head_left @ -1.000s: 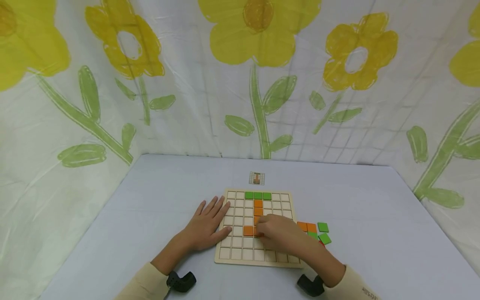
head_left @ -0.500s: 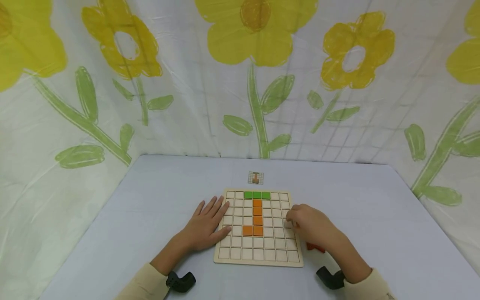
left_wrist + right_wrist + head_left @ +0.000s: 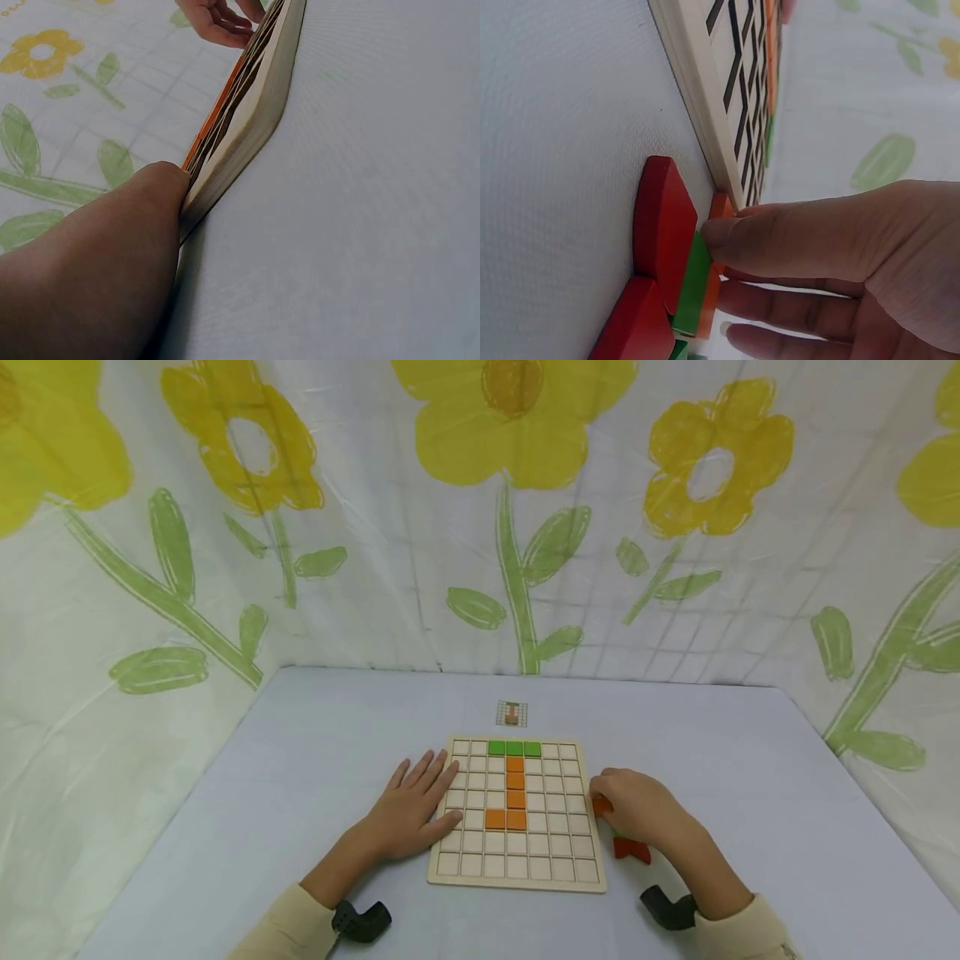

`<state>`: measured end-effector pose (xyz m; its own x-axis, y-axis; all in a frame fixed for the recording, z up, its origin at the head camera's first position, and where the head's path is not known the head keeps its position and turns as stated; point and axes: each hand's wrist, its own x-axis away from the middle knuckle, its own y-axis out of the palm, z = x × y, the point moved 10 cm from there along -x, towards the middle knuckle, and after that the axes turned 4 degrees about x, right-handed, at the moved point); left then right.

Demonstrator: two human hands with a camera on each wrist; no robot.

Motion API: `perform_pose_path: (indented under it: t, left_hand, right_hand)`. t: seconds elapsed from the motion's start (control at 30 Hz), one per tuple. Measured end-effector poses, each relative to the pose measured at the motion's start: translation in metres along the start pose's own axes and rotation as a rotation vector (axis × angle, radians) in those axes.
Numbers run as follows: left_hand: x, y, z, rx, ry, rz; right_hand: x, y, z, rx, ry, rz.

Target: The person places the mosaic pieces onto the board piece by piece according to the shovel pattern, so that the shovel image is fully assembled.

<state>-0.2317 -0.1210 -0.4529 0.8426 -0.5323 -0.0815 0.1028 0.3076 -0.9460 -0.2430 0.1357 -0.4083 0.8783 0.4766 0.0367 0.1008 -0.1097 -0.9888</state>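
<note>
A wooden grid board (image 3: 517,885) lies on the table, with three green tiles (image 3: 513,749) in its top row. Below them, orange tiles (image 3: 515,781) run down a column, with one more beside the lowest. My left hand (image 3: 408,814) rests on the board's left edge with its fingers spread. Past the right edge, my right hand (image 3: 637,806) is at the loose pieces, its thumb and fingers pinching an orange tile (image 3: 719,204) close to the board's edge. A green tile (image 3: 694,281) lies against the thumb tip; the hand hides part of the pile.
Red angled pieces (image 3: 632,850) lie just below the right hand, right of the board. A small pattern card (image 3: 512,713) lies behind the board. The white table (image 3: 337,710) ends at a flower-printed cloth (image 3: 367,568) at the back.
My right hand has moved from the lower orange tiles on the board rightward to the loose pieces. The two lower orange tiles now show uncovered. My left hand has stayed in place.
</note>
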Motion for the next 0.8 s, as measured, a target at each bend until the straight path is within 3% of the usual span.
perform_pose_path:
  t: [0.8]
  left_hand:
    - [0.0003,0.0013,-0.0009,-0.005,-0.003,0.002]
  right_hand:
    - [0.0004,-0.0051,0.0017,-0.010,-0.041,0.050]
